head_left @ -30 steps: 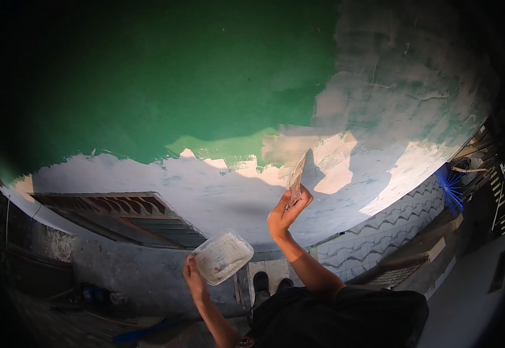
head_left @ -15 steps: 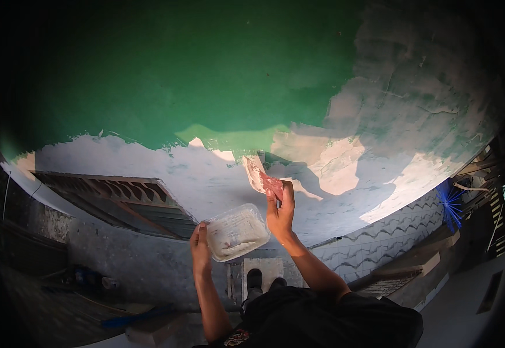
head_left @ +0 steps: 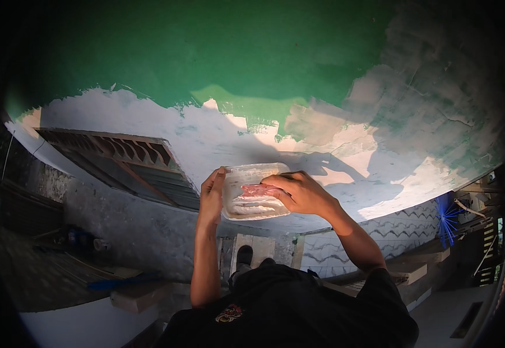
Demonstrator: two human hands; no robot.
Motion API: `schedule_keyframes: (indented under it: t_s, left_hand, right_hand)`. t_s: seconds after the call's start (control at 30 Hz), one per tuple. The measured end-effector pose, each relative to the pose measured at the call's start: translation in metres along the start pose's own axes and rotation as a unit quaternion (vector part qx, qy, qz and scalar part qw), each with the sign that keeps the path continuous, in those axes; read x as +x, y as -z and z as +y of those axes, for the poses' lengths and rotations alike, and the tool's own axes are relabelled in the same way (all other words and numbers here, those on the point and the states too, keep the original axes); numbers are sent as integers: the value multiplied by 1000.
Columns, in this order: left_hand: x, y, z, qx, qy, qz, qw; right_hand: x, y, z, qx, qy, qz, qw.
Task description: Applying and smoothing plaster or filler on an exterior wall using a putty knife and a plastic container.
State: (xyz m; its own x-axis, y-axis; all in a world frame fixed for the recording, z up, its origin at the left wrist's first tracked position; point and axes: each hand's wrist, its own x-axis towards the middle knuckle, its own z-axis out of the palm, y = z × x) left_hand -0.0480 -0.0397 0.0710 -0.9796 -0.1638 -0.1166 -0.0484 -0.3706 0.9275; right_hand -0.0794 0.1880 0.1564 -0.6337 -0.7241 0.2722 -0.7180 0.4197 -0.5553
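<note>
My left hand (head_left: 212, 194) grips the left side of a clear plastic tub (head_left: 251, 177) that holds white filler paste. My right hand (head_left: 300, 191) holds a flat reddish scraper blade (head_left: 256, 190) pressed down inside the tub. Both hands are raised in front of a wall (head_left: 252, 64) that is green above and patched with whitish-grey filler (head_left: 194, 130) below.
A slatted window shutter (head_left: 125, 159) sits in the wall at the left. Below are my dark shirt (head_left: 287, 307) and a foot (head_left: 244, 255) on a pale plank. A blue pole (head_left: 116, 283) lies lower left. A tiled roof (head_left: 391, 238) and a blue broom head (head_left: 446, 217) are at right.
My right hand came down from the wall with the scraper and went into the tub. My left hand lifted the tub up to meet it.
</note>
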Motion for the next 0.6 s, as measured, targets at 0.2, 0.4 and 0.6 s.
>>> schedule_keyframes:
  t_s: [0.2,0.4,0.6]
  left_hand:
    - [-3,9,-12,23,18,17,999]
    - [-9,2,-11,-6,37,-4,999]
    - [-14,5,-13,-2,46,-10,999]
  right_hand:
    - [-6,5,0,65,15,-23,998]
    - [-6,12,-5,69,15,-91,993]
    - [-10,3,-5,44,-22,-41,998]
